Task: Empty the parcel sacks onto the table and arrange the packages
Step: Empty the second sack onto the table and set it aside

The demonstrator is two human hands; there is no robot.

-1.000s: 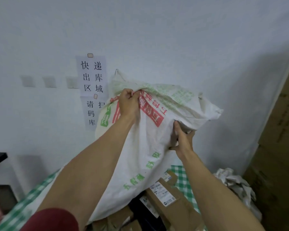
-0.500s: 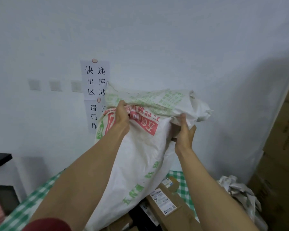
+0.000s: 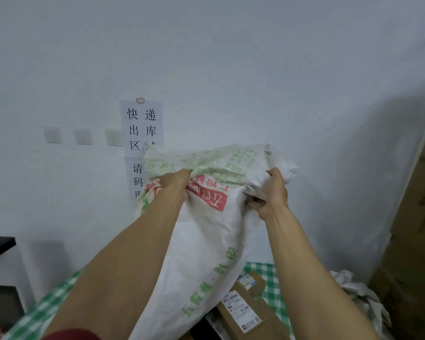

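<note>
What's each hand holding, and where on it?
Both grip the white sack by its bunched upper end: left hand at its left, right hand at its right corner.

Up and left of where the left hand grips the sack, a paper sign on the wall reads 快递, 出库, 区. The sheet under it shows 请, 码. The red print on the sack beside that grip is too crumpled to read.

Head view: worn on the person's head, faces forward at plain pale painted wall.
Nearness: close; green-and-white checked table at 6 o'clock.
</note>
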